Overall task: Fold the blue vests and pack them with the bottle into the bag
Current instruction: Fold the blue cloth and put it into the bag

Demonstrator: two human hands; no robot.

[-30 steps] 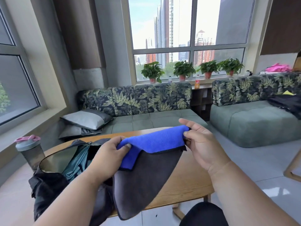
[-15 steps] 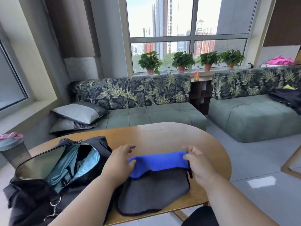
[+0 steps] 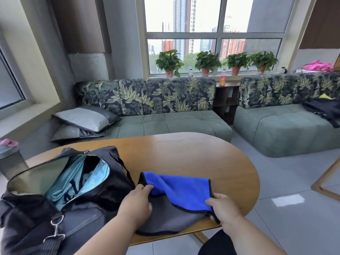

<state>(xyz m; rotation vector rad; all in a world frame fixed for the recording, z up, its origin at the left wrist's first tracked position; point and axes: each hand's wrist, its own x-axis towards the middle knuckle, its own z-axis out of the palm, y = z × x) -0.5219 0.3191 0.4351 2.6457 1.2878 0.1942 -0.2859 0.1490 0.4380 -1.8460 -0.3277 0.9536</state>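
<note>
A blue vest (image 3: 181,190) with a grey inner side and black trim lies on the wooden table (image 3: 193,155) near its front edge. My left hand (image 3: 137,201) pinches the vest's left blue edge. My right hand (image 3: 221,207) grips its right corner at the table's rim. An open black bag (image 3: 60,192) with a light blue lining stands just left of the vest, and blue fabric shows inside it. The grey bottle (image 3: 10,159) with a pink lid stands at the far left, partly cut off by the frame.
Green sofas with leaf-print backs (image 3: 165,111) stand beyond the table. Grey cushions (image 3: 82,120) lie at the sofa's left end. Potted plants (image 3: 207,62) line the window sill. A wooden chair leg (image 3: 325,179) shows at the right, over a grey tiled floor.
The vest has come down from mid-air onto the table. Both hands have drawn back toward me, spreading the blue side out over the grey. The view has tilted downward.
</note>
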